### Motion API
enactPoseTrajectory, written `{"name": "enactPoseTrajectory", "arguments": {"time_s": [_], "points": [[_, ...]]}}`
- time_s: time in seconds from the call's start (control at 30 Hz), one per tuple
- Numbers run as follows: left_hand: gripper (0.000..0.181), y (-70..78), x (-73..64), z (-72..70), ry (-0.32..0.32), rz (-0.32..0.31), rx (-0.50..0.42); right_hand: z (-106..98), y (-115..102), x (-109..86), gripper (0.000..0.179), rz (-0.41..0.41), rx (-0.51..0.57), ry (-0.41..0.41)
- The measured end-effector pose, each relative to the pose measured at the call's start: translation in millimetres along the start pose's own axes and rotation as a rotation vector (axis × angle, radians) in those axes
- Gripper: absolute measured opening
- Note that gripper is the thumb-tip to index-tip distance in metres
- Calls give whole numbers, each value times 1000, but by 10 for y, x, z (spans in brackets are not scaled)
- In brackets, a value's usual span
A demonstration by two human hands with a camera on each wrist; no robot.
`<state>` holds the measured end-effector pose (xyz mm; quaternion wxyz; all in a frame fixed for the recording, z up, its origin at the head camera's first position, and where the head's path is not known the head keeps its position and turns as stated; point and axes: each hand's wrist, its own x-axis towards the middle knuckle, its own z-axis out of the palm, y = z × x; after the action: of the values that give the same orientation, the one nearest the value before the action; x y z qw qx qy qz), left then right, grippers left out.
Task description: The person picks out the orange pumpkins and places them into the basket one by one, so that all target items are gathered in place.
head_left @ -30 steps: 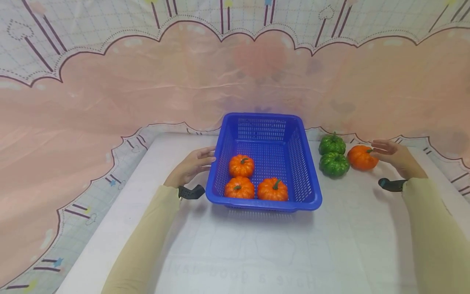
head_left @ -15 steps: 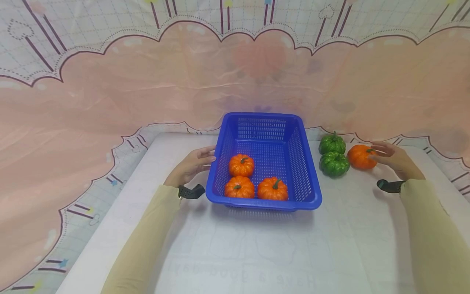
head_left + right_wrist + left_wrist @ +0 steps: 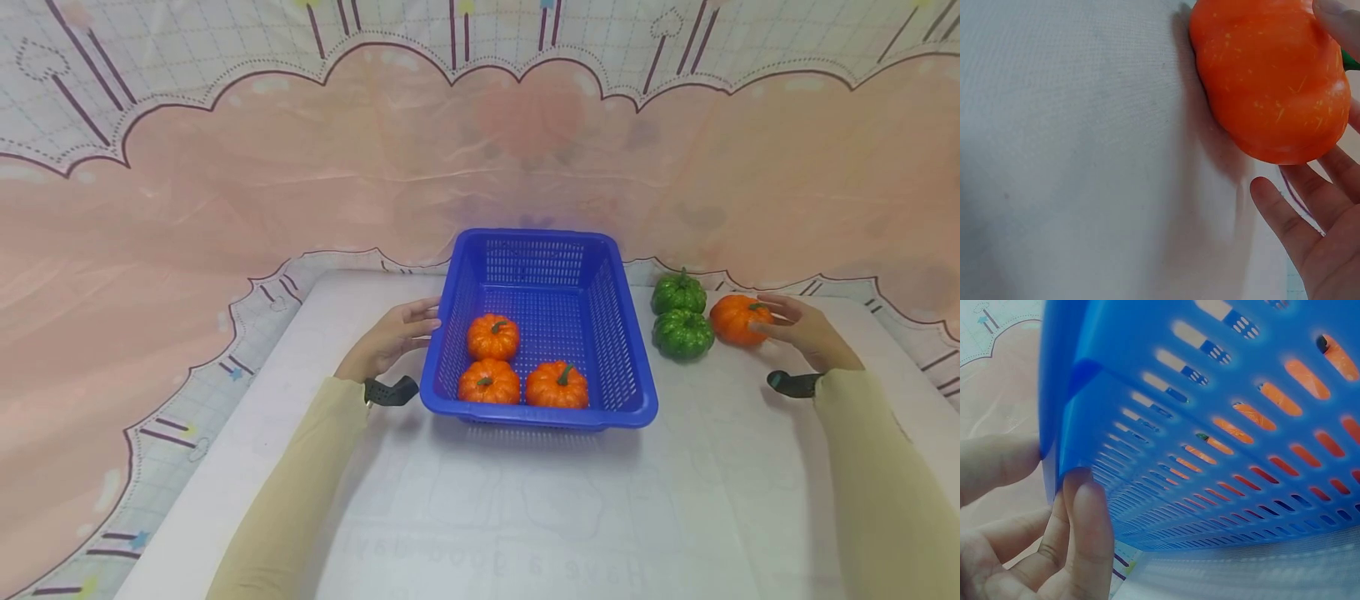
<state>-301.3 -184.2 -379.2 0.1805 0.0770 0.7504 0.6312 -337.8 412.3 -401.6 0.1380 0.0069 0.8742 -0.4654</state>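
In the head view my left hand (image 3: 393,336) is at the left rim of a blue plastic basket (image 3: 540,417). The left wrist view shows its thumb against the rim (image 3: 1054,406) and its fingertips (image 3: 1091,506) tucked under the lip. On the right, my right hand (image 3: 806,329) holds an orange toy pumpkin (image 3: 735,321) from its right side, thumb in front and fingers around behind. Seen from the right wrist, the thumb lies on the pumpkin (image 3: 1272,81), while the lowest finger (image 3: 1279,212) stands apart from it. Inside the basket lie orange pumpkins (image 3: 557,386).
Two green pumpkins (image 3: 682,336) stand between the basket and the held pumpkin. The white-covered table (image 3: 487,500) carries everything. A printed cloth (image 3: 525,150) hangs right behind the basket and pumpkins.
My right hand has moved slightly left onto the orange pumpkin, its thumb now over the pumpkin's near right side. My left hand and the basket have stayed in place.
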Motion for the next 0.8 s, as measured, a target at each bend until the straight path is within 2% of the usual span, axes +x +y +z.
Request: {"name": "enactPoseTrajectory", "arguments": {"time_s": [0.67,0.8], "points": [[57,8,-4,8,-3,6,-7,44,60,14,87,-16,-2,29],[58,9,-5,5,-6,4,-3,52,79,30,92,-7,-3,38]]}}
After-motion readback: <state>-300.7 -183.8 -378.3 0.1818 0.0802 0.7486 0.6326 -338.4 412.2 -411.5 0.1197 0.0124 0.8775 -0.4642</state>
